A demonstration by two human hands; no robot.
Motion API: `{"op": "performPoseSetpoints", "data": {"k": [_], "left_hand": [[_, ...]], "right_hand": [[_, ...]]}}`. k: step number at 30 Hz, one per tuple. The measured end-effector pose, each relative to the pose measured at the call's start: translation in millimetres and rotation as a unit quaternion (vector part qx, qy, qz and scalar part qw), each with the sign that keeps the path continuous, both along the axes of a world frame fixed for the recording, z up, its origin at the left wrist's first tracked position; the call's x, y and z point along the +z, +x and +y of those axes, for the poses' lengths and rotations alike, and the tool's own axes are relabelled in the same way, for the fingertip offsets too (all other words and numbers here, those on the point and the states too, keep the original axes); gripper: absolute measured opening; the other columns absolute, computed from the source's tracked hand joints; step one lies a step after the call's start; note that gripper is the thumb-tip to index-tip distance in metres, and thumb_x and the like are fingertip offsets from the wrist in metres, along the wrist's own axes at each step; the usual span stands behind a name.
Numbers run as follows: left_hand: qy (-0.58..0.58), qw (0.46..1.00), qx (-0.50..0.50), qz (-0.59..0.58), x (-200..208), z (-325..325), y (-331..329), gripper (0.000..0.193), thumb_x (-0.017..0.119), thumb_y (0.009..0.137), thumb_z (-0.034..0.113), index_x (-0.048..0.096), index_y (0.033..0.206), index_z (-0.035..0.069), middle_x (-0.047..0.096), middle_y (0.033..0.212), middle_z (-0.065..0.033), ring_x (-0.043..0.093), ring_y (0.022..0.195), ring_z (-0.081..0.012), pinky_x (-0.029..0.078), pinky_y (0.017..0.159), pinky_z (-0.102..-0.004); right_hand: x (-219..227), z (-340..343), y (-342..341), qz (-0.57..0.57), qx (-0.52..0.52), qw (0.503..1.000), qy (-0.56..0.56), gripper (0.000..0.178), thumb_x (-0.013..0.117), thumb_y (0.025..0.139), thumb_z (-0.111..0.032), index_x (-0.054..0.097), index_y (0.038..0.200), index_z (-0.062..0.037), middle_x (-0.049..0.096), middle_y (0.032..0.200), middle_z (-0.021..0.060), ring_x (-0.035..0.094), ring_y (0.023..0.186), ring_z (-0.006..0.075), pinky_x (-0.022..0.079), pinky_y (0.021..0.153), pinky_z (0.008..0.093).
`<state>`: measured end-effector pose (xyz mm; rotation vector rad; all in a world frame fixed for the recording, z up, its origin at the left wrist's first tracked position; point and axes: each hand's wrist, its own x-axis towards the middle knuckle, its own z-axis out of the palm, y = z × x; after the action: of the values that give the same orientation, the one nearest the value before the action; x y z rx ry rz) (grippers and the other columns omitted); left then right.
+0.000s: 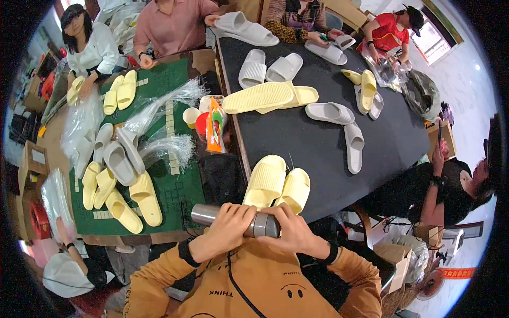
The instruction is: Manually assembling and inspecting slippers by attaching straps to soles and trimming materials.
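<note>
A grey metal vacuum flask (205,214) lies sideways in front of my chest. My left hand (229,229) is wrapped round its middle. At its right end, my right hand (292,229) has its fingers closed on the shiny rounded part, which looks like the lid. Just beyond the flask, a pair of pale yellow slippers (266,177) rests at the near edge of the black table (328,180); my hands are apart from them. The flask hides the slippers' near ends.
Grey and yellow slippers (265,98) lie across the black table. To the left, a green mat (177,212) bears more slippers and clear plastic bags (169,147). A red cup (202,123) and an orange packet (214,127) stand between. Several people sit around, some handling slippers.
</note>
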<state>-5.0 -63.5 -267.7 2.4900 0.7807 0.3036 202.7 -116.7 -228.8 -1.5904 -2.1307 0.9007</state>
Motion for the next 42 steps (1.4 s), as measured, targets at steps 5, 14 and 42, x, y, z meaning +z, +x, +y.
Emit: {"op": "performPoseSetpoints", "data": {"k": [5,14,42], "left_hand": [[0.079,0.996,-0.007,0.033,3.2,-5.2,8.4,0.063,0.069,0.056,0.003,0.050,0.116,0.000,0.057,0.107,-0.0116,0.054,0.100,-0.0278,0.038,0.085,-0.0395],[0.155,0.987,-0.035,-0.023,8.2,10.6,5.7,0.037,0.058,0.075,0.012,0.054,0.111,0.004,0.055,0.096,-0.0104,0.053,0.092,-0.0262,0.040,0.085,-0.0393],[-0.184,0.828,0.382,-0.366,-99.9,141.2,-42.3,0.043,0.080,0.070,0.006,0.058,0.107,0.001,0.063,0.102,-0.0065,0.059,0.092,-0.0158,0.046,0.084,-0.0304]], "right_hand": [[-49.6,-6.9,11.5,0.262,-0.147,0.909,-0.289,0.056,0.055,0.090,-0.048,0.048,0.120,-0.0008,0.061,0.100,0.0182,0.064,0.087,0.0290,0.053,0.072,0.0348],[-58.3,-17.5,3.3,0.532,-0.203,0.603,-0.559,0.053,0.036,0.096,-0.054,0.053,0.114,-0.0061,0.064,0.091,0.0139,0.064,0.069,0.0215,0.049,0.055,0.0289],[-45.0,-34.3,1.9,0.592,-0.296,0.653,-0.368,0.028,0.044,0.100,-0.021,0.055,0.117,-0.0015,0.058,0.097,0.0041,0.054,0.086,0.0100,0.046,0.080,0.0245]]}}
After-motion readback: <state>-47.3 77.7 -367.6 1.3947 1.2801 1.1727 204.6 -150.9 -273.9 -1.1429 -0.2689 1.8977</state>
